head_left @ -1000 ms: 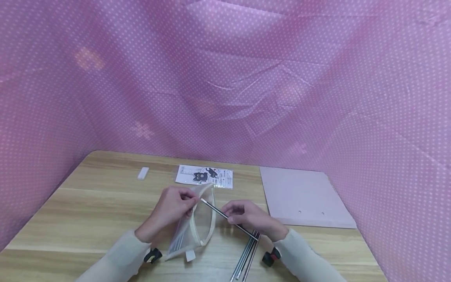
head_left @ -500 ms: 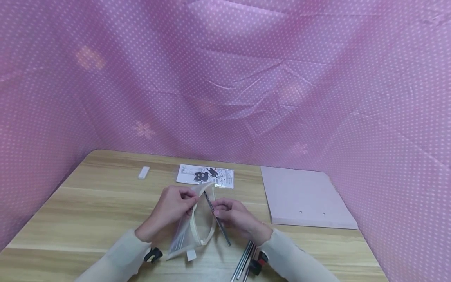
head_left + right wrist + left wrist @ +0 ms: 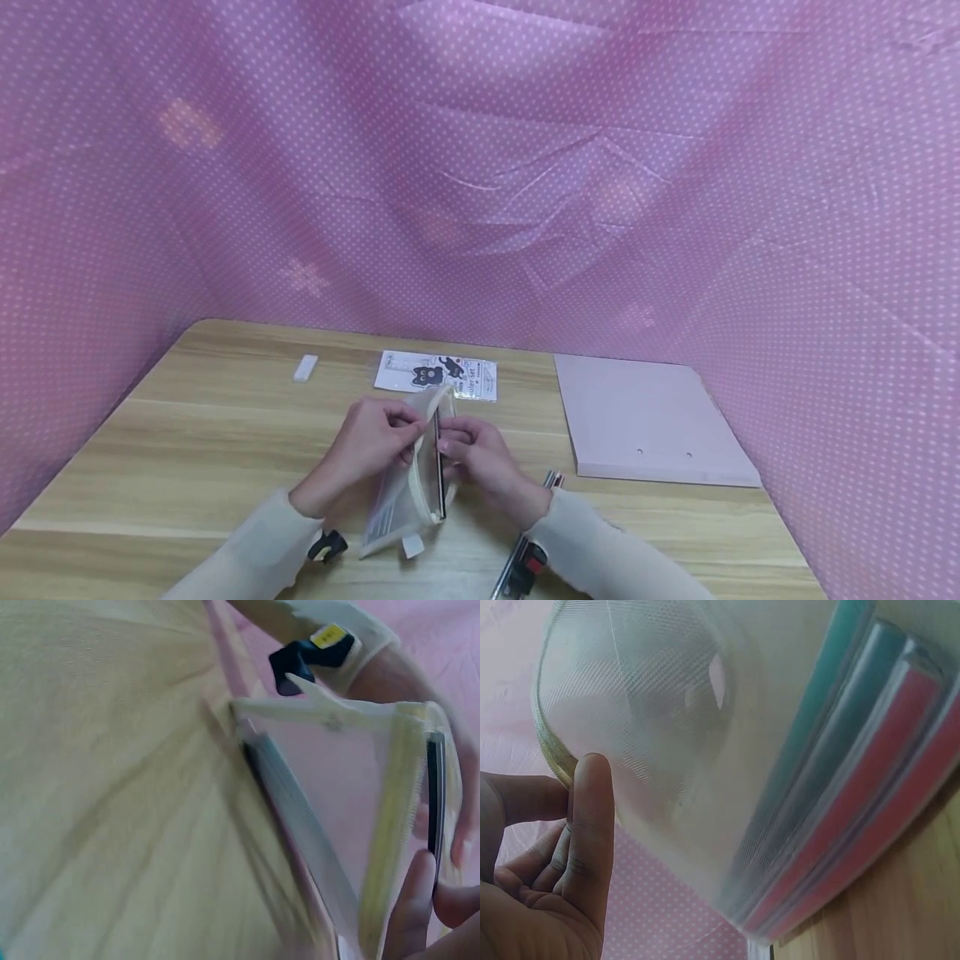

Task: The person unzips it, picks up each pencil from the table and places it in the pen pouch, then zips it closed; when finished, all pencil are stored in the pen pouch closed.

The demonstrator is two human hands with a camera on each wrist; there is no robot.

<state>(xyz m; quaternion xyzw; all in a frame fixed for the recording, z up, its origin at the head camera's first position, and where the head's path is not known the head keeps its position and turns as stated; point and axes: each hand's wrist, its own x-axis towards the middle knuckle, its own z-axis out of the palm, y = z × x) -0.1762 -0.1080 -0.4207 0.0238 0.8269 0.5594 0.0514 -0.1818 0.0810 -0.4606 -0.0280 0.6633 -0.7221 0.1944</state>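
A translucent mesh zip pouch (image 3: 393, 504) stands tilted on the table, its zipped mouth spread wide. My left hand (image 3: 375, 437) pinches the mouth's edge between thumb and finger. Through the mesh, several teal and pink sticks (image 3: 847, 780) show in the left wrist view. My right hand (image 3: 480, 458) pinches a slim dark pencil (image 3: 441, 479) that lies lengthwise along the mouth, within the zipper edges. In the right wrist view this pencil (image 3: 435, 795) runs beside the yellowish zipper edge (image 3: 394, 817). More pencils (image 3: 553, 480) lie partly hidden beneath my right forearm.
Behind the pouch lies a flat ruler set packet (image 3: 438, 375) with black cat drawings. A small white block (image 3: 305, 367) sits at the back left, and a pale pink board (image 3: 652, 425) at the right. A pink dotted curtain (image 3: 480, 167) surrounds the table.
My right hand has moved left to the pouch and turned the pencil from a slant to nearly in line with the mouth, bringing it inside. My left hand keeps its pinch on the edge.
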